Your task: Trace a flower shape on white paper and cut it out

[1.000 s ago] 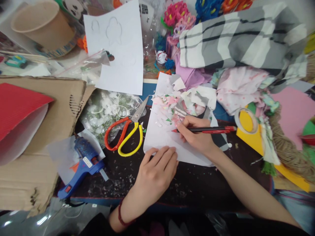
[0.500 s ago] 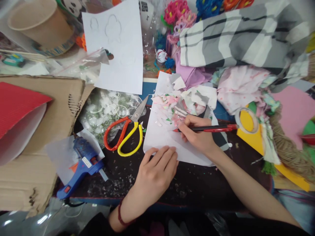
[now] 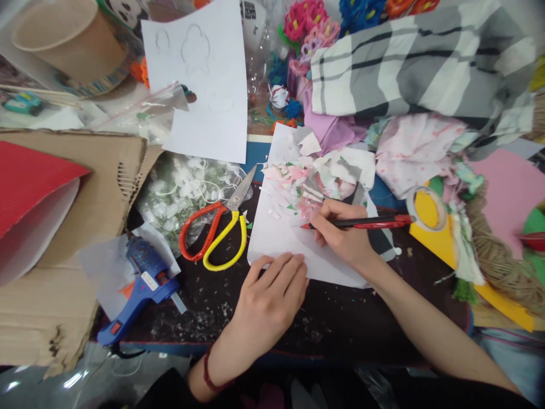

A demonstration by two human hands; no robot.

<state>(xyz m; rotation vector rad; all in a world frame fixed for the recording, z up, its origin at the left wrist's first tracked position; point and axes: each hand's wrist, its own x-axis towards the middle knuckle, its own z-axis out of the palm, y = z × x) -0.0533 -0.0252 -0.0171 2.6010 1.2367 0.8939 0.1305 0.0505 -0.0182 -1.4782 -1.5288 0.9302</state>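
My right hand [image 3: 344,236] grips a red and black pen [image 3: 374,222], its tip pointing left just over a white sheet of paper [image 3: 272,241]. Whether the tip touches the paper I cannot tell. My left hand [image 3: 270,298] lies flat on the sheet's near edge, fingers stretched out and nothing held. Pink, white and green paper scraps [image 3: 306,182] cover the far part of the sheet. Left of it lie scissors [image 3: 225,233] with one red and one yellow handle, blades slightly apart and pointing away.
A blue glue gun [image 3: 147,284] lies at the left beside brown cardboard [image 3: 55,318]. Behind stands a sheet with pencil outlines [image 3: 213,113]. To the right are a tape roll [image 3: 427,209], twine [image 3: 494,255] and checkered cloth [image 3: 395,68]. A paper tub [image 3: 72,51] stands far left.
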